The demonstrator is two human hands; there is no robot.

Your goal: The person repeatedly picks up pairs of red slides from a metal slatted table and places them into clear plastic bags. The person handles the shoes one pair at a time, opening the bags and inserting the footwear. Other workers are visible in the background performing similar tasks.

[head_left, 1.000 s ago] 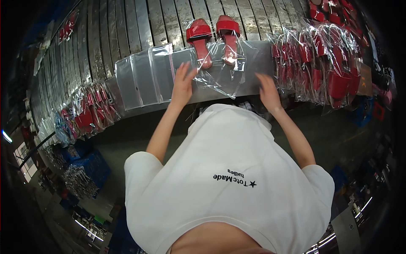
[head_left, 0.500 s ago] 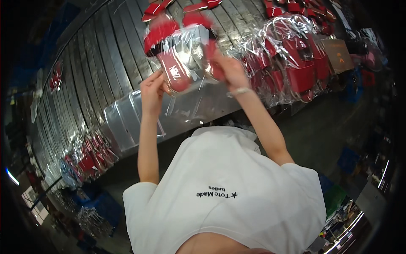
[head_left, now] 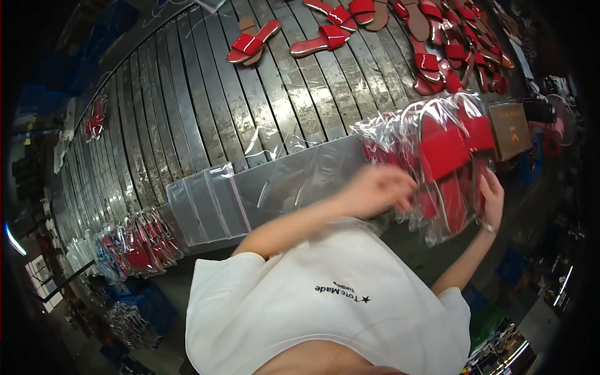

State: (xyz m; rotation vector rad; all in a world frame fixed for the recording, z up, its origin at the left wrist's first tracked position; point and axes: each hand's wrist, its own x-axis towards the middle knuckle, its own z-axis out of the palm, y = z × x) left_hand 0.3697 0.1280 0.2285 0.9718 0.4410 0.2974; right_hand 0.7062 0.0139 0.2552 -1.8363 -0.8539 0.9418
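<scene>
- Metal slatted desk (head_left: 187,119), grey, shiny, fills upper frame.
- Dark floor (head_left: 531,262) to the right, dim and cluttered.
- Blue crates (head_left: 150,309) below the desk edge.
- Bright light streak (head_left: 14,239) at far left.

A clear plastic bag with red sandals (head_left: 451,167) inside is hanging at the right, and the right hand (head_left: 492,199) is gripping its right edge while the left hand (head_left: 374,189) is touching its left side. Empty clear flat bags (head_left: 209,209) are lying in a row at the near edge of the metal slat table (head_left: 187,119). More bagged red sandals (head_left: 134,250) are lying at the lower left, and a brown cardboard box (head_left: 509,130) is standing at the right.
</scene>
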